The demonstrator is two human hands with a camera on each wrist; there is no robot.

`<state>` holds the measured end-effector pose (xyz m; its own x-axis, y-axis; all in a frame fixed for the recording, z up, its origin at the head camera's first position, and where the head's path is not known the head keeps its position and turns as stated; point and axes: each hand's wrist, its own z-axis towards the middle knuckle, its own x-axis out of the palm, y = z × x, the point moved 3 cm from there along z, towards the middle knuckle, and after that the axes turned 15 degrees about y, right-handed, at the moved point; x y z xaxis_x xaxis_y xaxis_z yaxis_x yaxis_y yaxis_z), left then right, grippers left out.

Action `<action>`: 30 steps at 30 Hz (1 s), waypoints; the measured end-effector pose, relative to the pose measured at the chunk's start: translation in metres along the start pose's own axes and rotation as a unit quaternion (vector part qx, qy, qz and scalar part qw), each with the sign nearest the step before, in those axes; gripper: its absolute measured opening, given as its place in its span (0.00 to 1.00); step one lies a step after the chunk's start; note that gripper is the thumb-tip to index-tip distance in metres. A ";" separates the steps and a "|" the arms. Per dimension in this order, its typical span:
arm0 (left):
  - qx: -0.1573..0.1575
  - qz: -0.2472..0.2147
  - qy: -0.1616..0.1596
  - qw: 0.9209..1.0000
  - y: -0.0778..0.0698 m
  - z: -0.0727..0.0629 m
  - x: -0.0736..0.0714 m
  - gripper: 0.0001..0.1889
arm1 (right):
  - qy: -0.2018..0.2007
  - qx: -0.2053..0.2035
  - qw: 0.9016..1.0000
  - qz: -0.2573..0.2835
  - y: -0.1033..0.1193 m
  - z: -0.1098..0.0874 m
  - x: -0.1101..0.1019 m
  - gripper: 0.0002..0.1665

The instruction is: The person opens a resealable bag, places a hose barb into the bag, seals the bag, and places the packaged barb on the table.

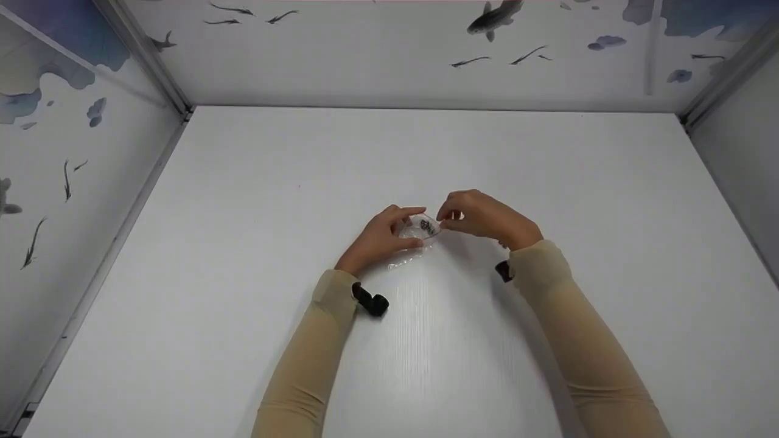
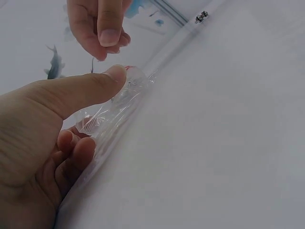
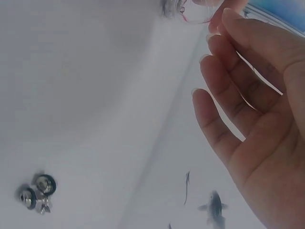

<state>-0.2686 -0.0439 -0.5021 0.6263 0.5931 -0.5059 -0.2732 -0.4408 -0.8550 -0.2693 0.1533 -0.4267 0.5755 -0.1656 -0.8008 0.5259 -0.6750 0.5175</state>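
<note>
White table (image 1: 274,170), bearing all the work near its middle. Left hand (image 1: 378,237): thumb and fingers parted in a broad curve, gripping a clear plastic zip bag (image 1: 412,233) by its sides. Right hand (image 1: 485,216): fingers loosely bent, the tips of thumb and index finger drawn together at the mouth of the bag; whether they pinch its rim or a small part cannot be told. The bag is tilted between the hands, its film creased, with a red line (image 3: 182,18) along the mouth. It should be very light, limp and rather slick, apt to fold shut or tear if pulled hard; the best hold is probably one lip at the mouth, with the body supported. A cluster of dark and silvery parts (image 1: 428,227) appears within the bag's outline. Loose metal fittings (image 3: 45,185), some dark-ringed, lie on the table near the right wrist, apart from both hands; being small, hard and likely prone to roll, they call for a fingertip pinch at the edges.
</note>
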 end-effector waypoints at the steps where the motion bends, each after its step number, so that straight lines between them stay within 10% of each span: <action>1: -0.001 -0.001 0.000 1.000 0.000 0.000 0.000 0.32 | 0.001 0.001 1.000 0.000 -0.001 -0.002 -0.001 0.11; 30: 0.010 -0.023 -0.005 1.000 0.004 0.000 0.001 0.33 | 0.064 0.146 0.985 0.066 -0.054 -0.065 -0.004 0.10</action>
<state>-0.2693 -0.0448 -0.5057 0.6305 0.6193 -0.4679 -0.2593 -0.4001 -0.8790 -0.2594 0.2369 -0.4324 0.7110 -0.1861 -0.6781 0.2493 -0.8350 0.4906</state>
